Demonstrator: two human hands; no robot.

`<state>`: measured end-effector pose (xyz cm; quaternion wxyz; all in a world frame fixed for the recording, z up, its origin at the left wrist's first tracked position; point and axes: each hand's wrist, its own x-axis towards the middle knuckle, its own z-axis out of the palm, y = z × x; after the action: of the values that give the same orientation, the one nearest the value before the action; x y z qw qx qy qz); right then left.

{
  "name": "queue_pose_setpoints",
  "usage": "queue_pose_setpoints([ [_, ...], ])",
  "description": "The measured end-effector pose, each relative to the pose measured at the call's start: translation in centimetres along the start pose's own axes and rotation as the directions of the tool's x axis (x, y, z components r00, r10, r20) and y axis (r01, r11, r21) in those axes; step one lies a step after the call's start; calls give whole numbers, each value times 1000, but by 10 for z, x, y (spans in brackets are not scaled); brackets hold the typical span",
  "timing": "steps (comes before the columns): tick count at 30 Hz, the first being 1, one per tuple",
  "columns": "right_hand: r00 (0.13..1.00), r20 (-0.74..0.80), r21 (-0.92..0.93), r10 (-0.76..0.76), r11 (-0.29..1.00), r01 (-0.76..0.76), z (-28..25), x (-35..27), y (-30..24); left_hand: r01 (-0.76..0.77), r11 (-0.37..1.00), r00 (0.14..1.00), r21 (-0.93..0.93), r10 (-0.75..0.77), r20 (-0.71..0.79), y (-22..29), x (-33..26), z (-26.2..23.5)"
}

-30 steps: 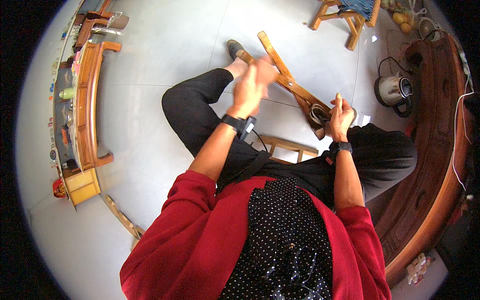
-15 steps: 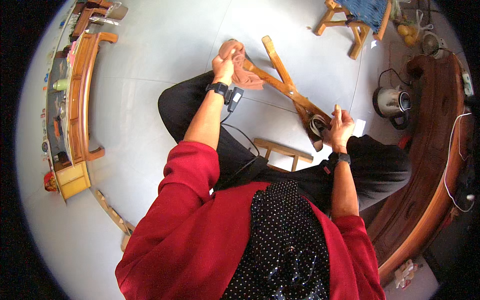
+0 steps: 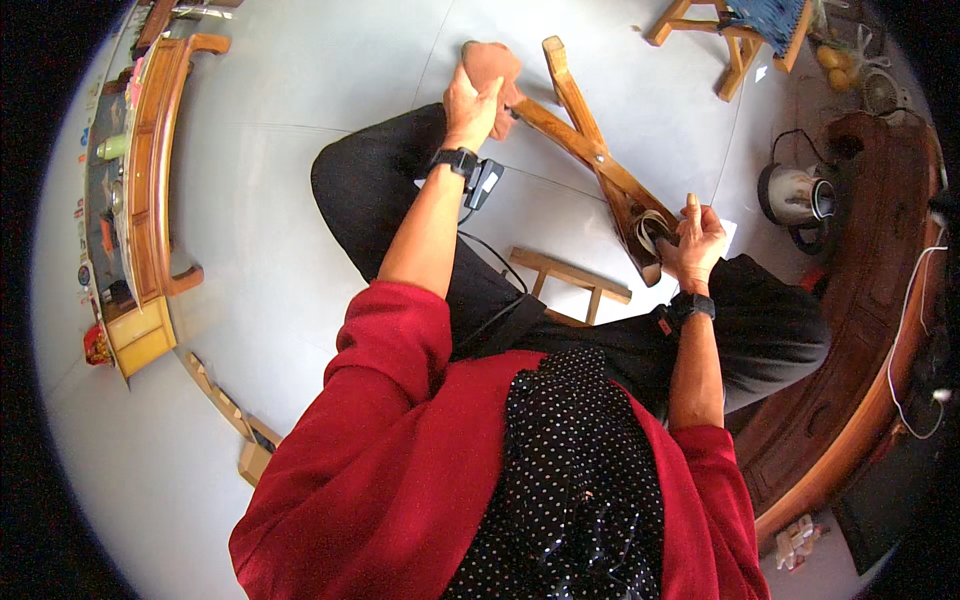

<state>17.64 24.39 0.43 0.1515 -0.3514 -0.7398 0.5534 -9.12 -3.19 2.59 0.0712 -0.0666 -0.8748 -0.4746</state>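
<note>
A brownish-pink cloth (image 3: pixel 490 68) is bunched in my left hand (image 3: pixel 472 108), its fingers closed round it at the far left end of a crossed wooden folding stool frame (image 3: pixel 600 158). The cloth covers that end of the bar. My right hand (image 3: pixel 698 248) is closed at the near right end of the frame, thumb pointing up, beside a pale looped strap (image 3: pixel 652 222). What the right fingers grip is partly hidden, but the frame's end lies against them. The two bars cross at a metal pivot, tilted above the floor between my knees.
A small wooden stool (image 3: pixel 570 278) is under my legs. At the right stand a metal kettle (image 3: pixel 797 196) and a dark carved wooden bench (image 3: pixel 840 330). A blue-seated stool (image 3: pixel 760 22) is at the far right, and a wooden cabinet (image 3: pixel 150 180) at the left.
My left hand has shifted up and right at the bar's end, and the cloth that hung loose along the bar is now gathered over the end. The right hand keeps its hold.
</note>
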Motion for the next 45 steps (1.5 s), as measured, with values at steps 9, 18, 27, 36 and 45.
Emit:
queue_pose_setpoints([
  [9, 995, -24, 73, 92, 993, -90, 2, 5, -4, 359, 855, 892, -375, -432, -131, -41, 4, -15],
  [18, 994, -38, 24, 103, 995, -102, 1, -2, -6, 12, 998, 998, 61, -9, -62, -8, -2, 6],
  [27, 998, -33, 40, 44, 998, -43, 2, 0, -5, 358, 861, 891, -362, -431, -144, -59, 28, -19],
  [36, 992, -23, 77, 122, 990, -120, 2, 0, -9, 172, 975, 983, -138, -160, 91, 76, 53, 40],
  [45, 994, -20, 70, 104, 992, -102, 0, 3, -2, -19, 985, 997, 172, 7, 73, 35, 54, 87],
])
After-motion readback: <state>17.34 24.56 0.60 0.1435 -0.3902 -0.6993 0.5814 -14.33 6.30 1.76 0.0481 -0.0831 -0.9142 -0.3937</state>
